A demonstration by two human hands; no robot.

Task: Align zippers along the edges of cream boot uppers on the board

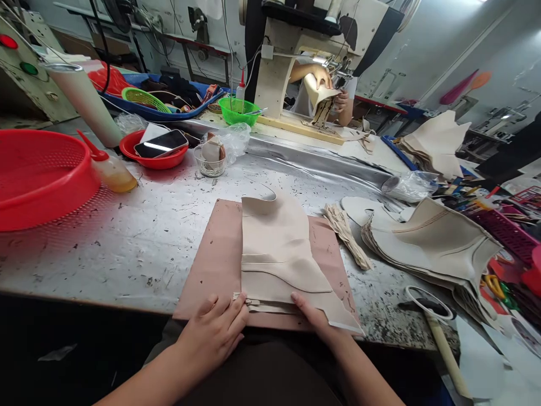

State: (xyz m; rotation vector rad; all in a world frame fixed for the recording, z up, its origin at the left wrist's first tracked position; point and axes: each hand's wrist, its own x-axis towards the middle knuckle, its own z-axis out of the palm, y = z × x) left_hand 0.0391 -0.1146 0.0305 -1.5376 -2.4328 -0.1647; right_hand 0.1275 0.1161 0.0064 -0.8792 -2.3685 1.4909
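A cream leather boot upper (274, 231) lies on a pinkish-brown board (215, 237) at the table's front edge. A zipper (270, 306) runs along its near side, its slider close to the left end. My left hand (217, 327) is closed at that end, fingertips pressed together on the zipper's edge. At the near edge, my right hand (316, 318) grips the upper, thumb on top and the other fingers mostly hidden beneath. Right of the board are a bundle of thin cream strips (347, 235) and a stack of similar leather pieces (431, 237).
A red basket (46, 192), a glue bottle (112, 169) and a red bowl (127, 148) with a phone (161, 144) stand left. A hammer (446, 349) lies near the right front edge. Behind, a co-worker's hands (319, 76) hold leather at a sewing machine (274, 79).
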